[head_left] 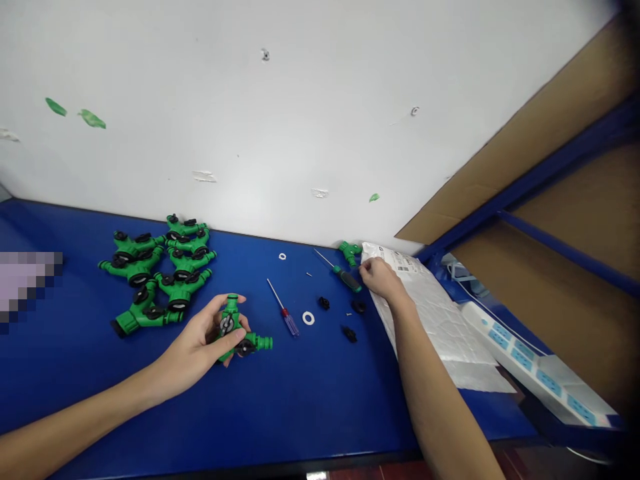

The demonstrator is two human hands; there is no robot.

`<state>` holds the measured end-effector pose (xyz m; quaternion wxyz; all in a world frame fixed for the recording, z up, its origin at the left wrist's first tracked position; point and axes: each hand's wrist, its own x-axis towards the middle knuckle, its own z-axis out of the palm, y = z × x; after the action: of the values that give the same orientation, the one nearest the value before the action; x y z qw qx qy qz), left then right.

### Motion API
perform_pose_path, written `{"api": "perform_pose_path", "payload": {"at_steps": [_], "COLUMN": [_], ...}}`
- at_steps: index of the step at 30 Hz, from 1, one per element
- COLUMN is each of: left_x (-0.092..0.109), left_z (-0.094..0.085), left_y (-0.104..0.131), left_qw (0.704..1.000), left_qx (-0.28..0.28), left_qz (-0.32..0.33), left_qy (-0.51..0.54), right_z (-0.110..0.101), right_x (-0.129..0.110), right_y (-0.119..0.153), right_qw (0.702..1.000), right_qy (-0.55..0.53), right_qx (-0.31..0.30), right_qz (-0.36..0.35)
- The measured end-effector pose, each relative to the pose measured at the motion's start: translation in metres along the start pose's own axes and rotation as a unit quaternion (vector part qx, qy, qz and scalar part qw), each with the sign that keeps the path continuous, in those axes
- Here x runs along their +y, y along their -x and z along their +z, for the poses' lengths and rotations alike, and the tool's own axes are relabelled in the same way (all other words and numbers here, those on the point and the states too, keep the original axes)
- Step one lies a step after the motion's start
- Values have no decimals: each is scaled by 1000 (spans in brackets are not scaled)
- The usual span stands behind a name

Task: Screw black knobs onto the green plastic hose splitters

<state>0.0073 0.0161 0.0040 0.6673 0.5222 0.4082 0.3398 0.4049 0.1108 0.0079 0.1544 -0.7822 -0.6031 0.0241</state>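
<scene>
In my left hand is a green Y-shaped hose splitter with black valve levers, fingers wrapped around its body. My right hand is closed in a pinch at the edge of the white padded mailer; whatever its fingertips hold, if anything, is hidden. Just behind that hand lies a loose green splitter body. Near it are a screwdriver with a green and black handle, a black ring and a black lever. A small black part lies further left.
Several assembled green splitters cluster at the left of the blue table. Mid-table lie a purple-handled screwdriver, a white washer, a smaller white ring and small screws. A power strip runs along the right.
</scene>
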Motion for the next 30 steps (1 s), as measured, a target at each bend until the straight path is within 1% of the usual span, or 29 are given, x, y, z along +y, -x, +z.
{"api": "perform_pose_path", "payload": {"at_steps": [3, 5, 7, 9, 10, 11, 13, 15, 17, 19, 23, 25, 28, 30], "left_x": [0, 1, 3, 7, 9, 10, 12, 12, 11, 10, 12, 13, 11, 8], "left_z": [0, 0, 1, 2, 3, 3, 4, 5, 4, 4, 4, 5, 4, 4], "left_y": [0, 0, -1, -1, -1, -1, -1, -1, -1, -1, -1, -1, -1, -1], "left_qw": [1000, 999, 997, 994, 993, 992, 991, 990, 989, 989, 987, 987, 989, 991], "left_qx": [6, 15, 33, 53, 60, 65, 71, 72, 66, 61, 65, 68, 61, 50], "left_qz": [-4, -9, -15, -26, -31, -36, -40, -42, -45, -47, -57, -58, -46, -35], "left_qy": [22, 47, 73, 93, 99, 104, 110, 117, 124, 128, 132, 132, 124, 115], "right_z": [-12, -16, -15, -10, -6, -3, 2, 5, 6, 6, 8, 9, 9, 8], "right_x": [-18, -42, -73, -104, -118, -130, -146, -153, -155, -155, -155, -155, -156, -157], "right_y": [16, 36, 61, 87, 99, 109, 122, 129, 132, 133, 137, 139, 141, 142], "right_qw": [997, 989, 973, 908, 880, 862, 838, 827, 822, 821, 825, 820, 810, 814], "right_qy": [-63, -116, -176, -323, -359, -375, -395, -393, -386, -387, -415, -442, -470, -469], "right_qx": [34, 35, 15, -53, -85, -115, -136, -142, -145, -147, -152, -164, -179, -177], "right_qz": [-39, -88, -148, -260, -298, -323, -352, -375, -392, -394, -353, -324, -300, -294]}}
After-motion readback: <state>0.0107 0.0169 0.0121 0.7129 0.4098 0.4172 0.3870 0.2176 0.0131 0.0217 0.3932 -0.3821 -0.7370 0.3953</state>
